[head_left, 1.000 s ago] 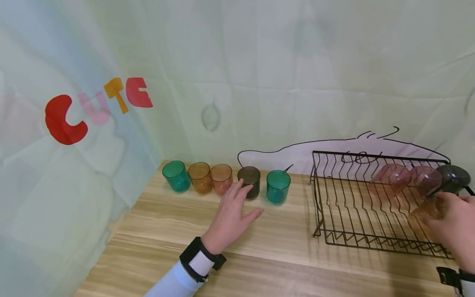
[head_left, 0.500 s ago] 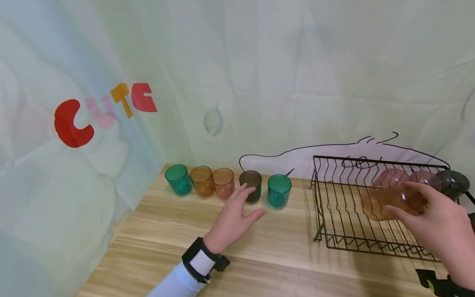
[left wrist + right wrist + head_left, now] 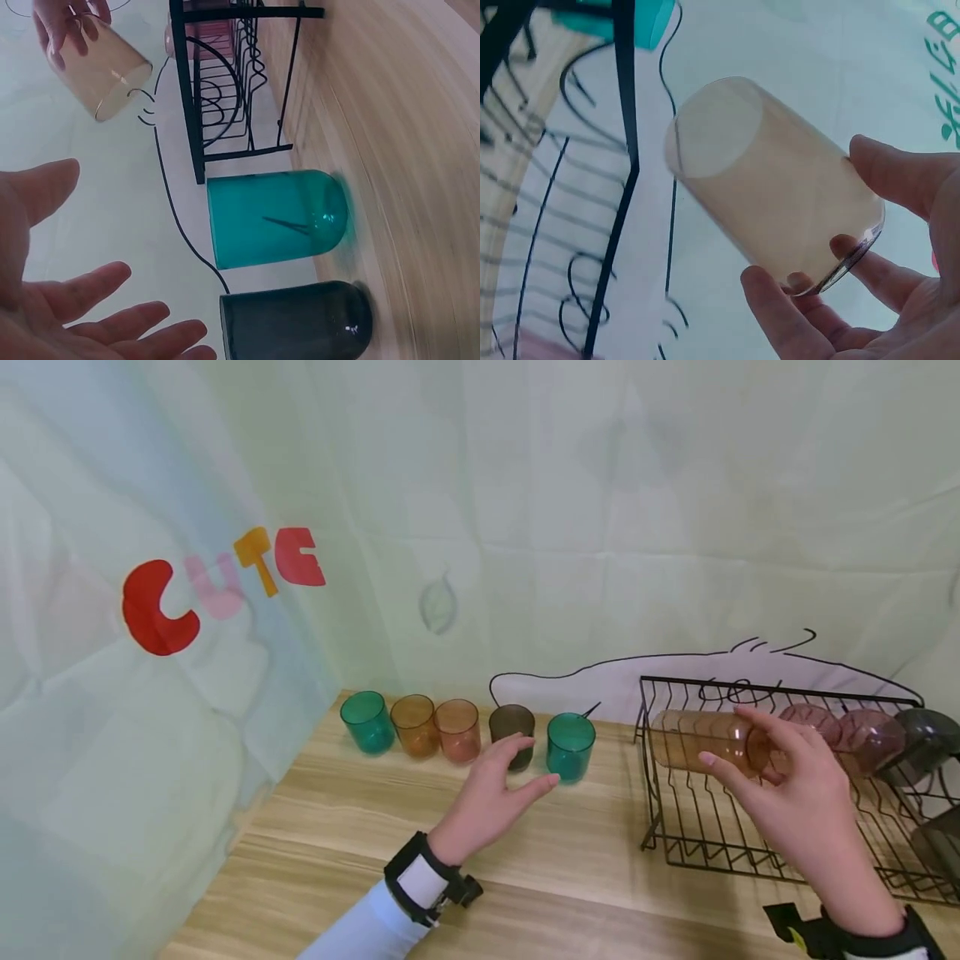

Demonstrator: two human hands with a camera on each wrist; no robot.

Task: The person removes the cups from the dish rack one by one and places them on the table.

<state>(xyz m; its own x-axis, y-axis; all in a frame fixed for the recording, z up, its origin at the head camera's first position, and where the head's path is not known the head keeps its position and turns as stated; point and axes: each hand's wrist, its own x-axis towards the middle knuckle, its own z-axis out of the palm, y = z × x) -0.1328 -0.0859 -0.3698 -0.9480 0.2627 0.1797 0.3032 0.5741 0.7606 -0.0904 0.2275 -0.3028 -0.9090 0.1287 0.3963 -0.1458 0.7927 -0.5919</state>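
My right hand [image 3: 802, 802] grips a clear amber cup [image 3: 697, 739] near its base, thumb on one side and fingers on the other. In the right wrist view the cup is tilted, its mouth pointing away from the palm. It hangs above the left part of the black wire rack [image 3: 651, 793]. My left hand [image 3: 487, 797] is held over the table with fingers spread, nothing in it. Closest to it are a dark grey cup [image 3: 512, 720] and a teal cup [image 3: 572, 747], both upright; its fingertips overlap the grey one in the head view.
Left of the grey cup stand a pink cup [image 3: 457, 731], an amber cup [image 3: 415, 727] and a teal cup [image 3: 367, 722], upright along the wall cloth. On the rack's right side lie pink cups [image 3: 870, 739] and a dark cup [image 3: 926, 739]. Another dark thing [image 3: 941, 843] is cut off.
My right hand has lifted the amber cup from the rack's right part and carried it left. My left hand keeps its pose near the grey cup, while the head view shifts slightly.
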